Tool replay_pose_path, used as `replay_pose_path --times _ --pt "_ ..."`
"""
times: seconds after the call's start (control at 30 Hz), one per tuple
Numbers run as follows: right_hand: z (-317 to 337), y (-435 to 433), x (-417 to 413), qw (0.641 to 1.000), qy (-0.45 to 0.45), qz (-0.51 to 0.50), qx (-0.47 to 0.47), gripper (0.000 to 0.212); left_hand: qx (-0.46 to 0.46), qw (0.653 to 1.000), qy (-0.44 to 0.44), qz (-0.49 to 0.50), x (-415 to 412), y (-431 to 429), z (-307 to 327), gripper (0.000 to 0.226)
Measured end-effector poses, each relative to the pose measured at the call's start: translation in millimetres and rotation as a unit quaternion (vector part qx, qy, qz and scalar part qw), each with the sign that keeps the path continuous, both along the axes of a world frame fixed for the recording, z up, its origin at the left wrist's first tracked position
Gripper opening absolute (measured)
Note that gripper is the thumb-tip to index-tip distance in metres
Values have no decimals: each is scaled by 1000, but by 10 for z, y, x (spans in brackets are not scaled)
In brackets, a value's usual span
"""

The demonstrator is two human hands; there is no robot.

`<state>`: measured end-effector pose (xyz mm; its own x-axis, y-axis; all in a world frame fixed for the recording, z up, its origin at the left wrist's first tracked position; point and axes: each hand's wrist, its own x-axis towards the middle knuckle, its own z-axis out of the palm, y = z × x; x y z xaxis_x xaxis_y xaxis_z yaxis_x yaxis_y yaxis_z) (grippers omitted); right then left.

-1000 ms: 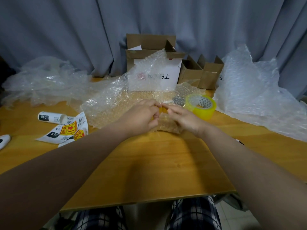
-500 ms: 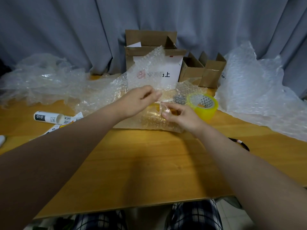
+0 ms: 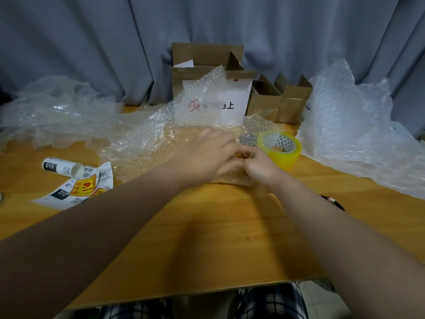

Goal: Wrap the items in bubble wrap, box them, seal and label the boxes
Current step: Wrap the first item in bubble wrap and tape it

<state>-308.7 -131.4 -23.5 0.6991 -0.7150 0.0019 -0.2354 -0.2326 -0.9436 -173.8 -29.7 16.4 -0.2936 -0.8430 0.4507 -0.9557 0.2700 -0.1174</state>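
Three boxes [image 3: 207,54], one tape [image 3: 285,157] (left hand [image 3: 207,157], right hand [image 3: 262,168] grip wrap [image 3: 147,148]).

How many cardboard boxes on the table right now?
3. The large box stands back centre, partly behind bubble wrap; the left small box sits to its right; the right small box beside that. Others may be hidden behind the wrap.

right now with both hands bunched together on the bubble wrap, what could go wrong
1. The right hand pinches the bubble wrap sheet around a small yellow item that barely shows. The left hand is blurred, so its grip is unclear. The item might slip out half covered.
2. The tape roll sits close beside the right hand, so a tug on the wrap could knock it.
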Motion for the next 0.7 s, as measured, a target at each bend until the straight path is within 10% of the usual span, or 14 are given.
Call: replay_pose_path --times 0.23,0.33,0.4,0.5,0.7 --pt "18 -68 -101 999 30 14 6 43 128 978 -128 106 79 -103 -307 100" --pt "47 -145 -231 983 22 -173 -51 5 128 976 -129 123 68 -179 -281 94" --pt "13 -202 -334 948 126 -268 -117 29 135 974 -134 123 65 -177 -270 90" --pt "-21 -152 -398 938 230 -257 -21 45 129 975 -140 116 80 -137 -284 89" --pt "-68 -20 -259 944 76 -281 158 35 124 978 -135 102 75 -18 -282 89"
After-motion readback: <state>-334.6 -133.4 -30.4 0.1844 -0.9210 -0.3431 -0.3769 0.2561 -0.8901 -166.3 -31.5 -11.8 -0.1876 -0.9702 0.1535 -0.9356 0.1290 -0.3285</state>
